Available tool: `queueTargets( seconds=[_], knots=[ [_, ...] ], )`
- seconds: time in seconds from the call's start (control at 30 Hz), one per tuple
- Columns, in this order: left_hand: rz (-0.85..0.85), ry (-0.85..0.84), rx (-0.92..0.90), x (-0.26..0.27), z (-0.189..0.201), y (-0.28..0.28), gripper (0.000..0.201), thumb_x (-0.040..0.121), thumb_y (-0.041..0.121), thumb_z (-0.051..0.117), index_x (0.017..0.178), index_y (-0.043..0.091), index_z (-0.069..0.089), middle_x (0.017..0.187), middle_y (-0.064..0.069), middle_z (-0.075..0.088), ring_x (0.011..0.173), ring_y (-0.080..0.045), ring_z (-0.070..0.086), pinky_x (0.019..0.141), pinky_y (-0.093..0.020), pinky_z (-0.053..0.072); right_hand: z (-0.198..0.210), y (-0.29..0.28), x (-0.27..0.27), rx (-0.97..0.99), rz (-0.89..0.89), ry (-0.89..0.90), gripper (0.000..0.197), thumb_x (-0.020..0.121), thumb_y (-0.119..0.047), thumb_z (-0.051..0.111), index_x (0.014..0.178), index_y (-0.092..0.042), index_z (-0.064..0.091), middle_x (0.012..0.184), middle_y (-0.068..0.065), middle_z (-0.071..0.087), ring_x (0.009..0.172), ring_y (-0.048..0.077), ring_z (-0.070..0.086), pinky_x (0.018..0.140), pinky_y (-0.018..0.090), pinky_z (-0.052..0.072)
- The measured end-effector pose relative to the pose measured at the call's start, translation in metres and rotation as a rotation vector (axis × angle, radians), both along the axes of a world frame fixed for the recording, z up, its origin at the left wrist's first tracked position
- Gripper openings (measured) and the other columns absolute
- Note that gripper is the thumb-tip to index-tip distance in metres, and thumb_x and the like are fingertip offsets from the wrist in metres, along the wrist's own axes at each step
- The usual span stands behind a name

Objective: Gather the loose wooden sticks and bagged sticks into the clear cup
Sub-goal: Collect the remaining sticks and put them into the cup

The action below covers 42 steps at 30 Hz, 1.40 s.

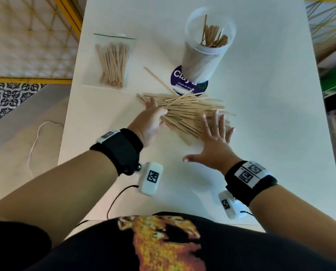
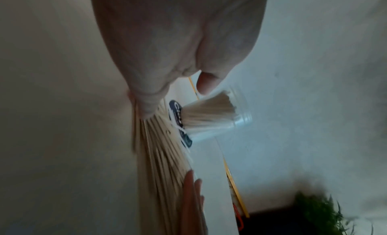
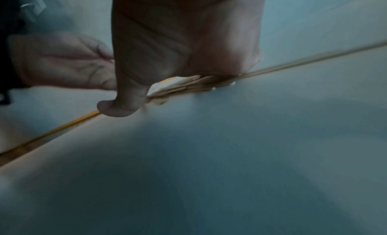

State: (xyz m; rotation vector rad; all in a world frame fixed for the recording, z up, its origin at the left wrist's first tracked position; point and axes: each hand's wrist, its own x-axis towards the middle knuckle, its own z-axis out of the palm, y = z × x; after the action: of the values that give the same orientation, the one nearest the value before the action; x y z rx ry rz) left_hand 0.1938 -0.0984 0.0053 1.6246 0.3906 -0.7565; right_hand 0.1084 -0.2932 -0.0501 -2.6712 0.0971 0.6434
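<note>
On the white surface (image 1: 261, 114) both hands bracket a pile of loose wooden sticks (image 1: 184, 112): the left hand (image 1: 151, 122) lies against its left end with fingers straight, while the right hand (image 1: 215, 137) rests on the near right part, fingers spread flat and gripping nothing. Beyond the pile stands the clear cup (image 1: 206, 47) (already part-filled with sticks) on a dark round sticker (image 1: 178, 79). The zip bag of sticks (image 1: 112, 61) lies well apart at far left.

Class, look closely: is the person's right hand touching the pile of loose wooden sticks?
Touching. The head view shows the right hand, fingers spread, lying on the pile of loose sticks.
</note>
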Motion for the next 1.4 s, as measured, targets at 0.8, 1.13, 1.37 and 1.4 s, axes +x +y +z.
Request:
queueTargets(
  seconds=[0.8, 1.13, 1.37, 1.4],
  knots=[
    [-1.069, -0.911, 0.883, 0.083, -0.044, -0.007, 0.034, 0.091, 0.027, 0.057, 0.120, 0.009, 0.053, 0.121, -0.015, 0.046, 0.115, -0.035, 0.042, 0.095, -0.045, 0.037, 0.024, -0.045, 0.098, -0.201, 0.205, -0.061, 0.040, 0.091, -0.022, 0.060, 0.126, -0.006, 0.049, 0.125, 0.016, 0.046, 0.113, 0.036, 0.048, 0.095, 0.042, 0.042],
    [-1.004, -0.858, 0.880, 0.073, -0.039, 0.001, 0.034, 0.098, 0.018, 0.046, 0.128, 0.003, 0.046, 0.120, -0.018, 0.050, 0.113, -0.036, 0.046, 0.093, -0.046, 0.040, 0.046, -0.067, 0.094, -0.209, 0.142, 0.038, 0.025, 0.091, -0.002, 0.041, 0.115, -0.009, 0.042, 0.109, 0.014, 0.052, 0.080, 0.028, 0.050, 0.068, 0.036, 0.039],
    [-0.725, -0.641, 0.807, 0.056, -0.035, 0.010, 0.033, 0.098, 0.018, 0.042, 0.123, -0.003, 0.046, 0.124, -0.024, 0.045, 0.114, -0.043, 0.046, 0.094, -0.048, 0.040, 0.042, -0.055, 0.065, 0.278, -0.424, 0.109, 0.021, 0.097, -0.033, 0.046, 0.086, -0.016, 0.042, 0.069, 0.002, 0.043, 0.055, 0.017, 0.038, 0.049, 0.026, 0.030],
    [-0.692, -0.618, 0.790, 0.054, -0.032, 0.009, 0.033, 0.099, 0.018, 0.041, 0.124, -0.003, 0.045, 0.124, -0.024, 0.045, 0.114, -0.043, 0.046, 0.094, -0.047, 0.039, 0.038, -0.044, 0.060, 0.423, -0.523, 0.126, 0.023, 0.097, -0.034, 0.047, 0.082, -0.017, 0.041, 0.067, 0.002, 0.040, 0.050, 0.016, 0.034, 0.045, 0.024, 0.029]
  ],
)
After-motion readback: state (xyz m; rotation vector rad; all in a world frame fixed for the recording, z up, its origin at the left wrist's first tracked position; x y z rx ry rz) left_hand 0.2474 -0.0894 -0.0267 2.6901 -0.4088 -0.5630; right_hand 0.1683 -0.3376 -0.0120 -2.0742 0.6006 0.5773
